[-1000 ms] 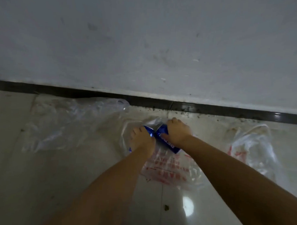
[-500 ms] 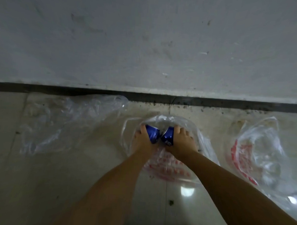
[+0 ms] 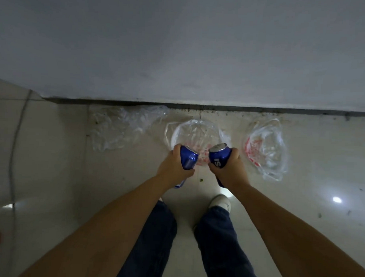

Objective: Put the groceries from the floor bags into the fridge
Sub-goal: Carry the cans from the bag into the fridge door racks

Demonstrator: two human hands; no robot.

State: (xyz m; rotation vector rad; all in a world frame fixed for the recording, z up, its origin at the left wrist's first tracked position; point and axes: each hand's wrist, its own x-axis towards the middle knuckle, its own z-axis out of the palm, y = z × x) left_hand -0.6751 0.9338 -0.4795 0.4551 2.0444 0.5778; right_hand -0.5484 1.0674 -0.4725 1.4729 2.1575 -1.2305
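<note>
Two blue cans lifted clear of the floor bags.
One blue can is gripped by the left hand, another by the right hand, mid-frame above the middle bag; carrying to an unseen fridge is called for next.

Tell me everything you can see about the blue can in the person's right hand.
The blue can looks like shiny metal, with a silver top rim facing up and away from the camera and white letters on its side, only partly readable. The right hand grips it around the lower body, so the bottom is hidden. It is tilted, held in the air above the middle plastic bag, and does not touch the other can.
</note>
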